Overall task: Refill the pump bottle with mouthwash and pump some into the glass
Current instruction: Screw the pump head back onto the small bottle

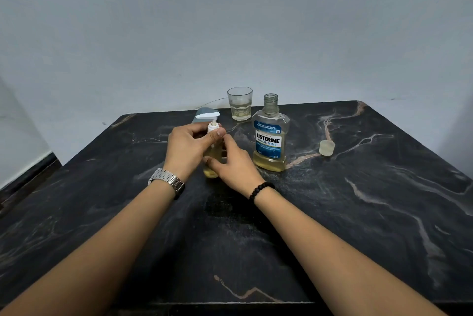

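A small clear pump bottle [212,172] with yellowish liquid stands on the dark marble table [358,200]. My left hand [188,148] grips its white pump top [213,127] with thumb and fingers. My right hand [234,164] holds the bottle's body from the right, and both hands hide most of it. To the right stands the uncapped Listerine mouthwash bottle [270,136], about a quarter full. Behind it a clear glass [239,103] holds a little pale liquid.
The mouthwash cap [326,148] lies on the table to the right of the Listerine bottle. A grey and white object [206,114] sits at the back edge, left of the glass. A pale wall rises behind the table.
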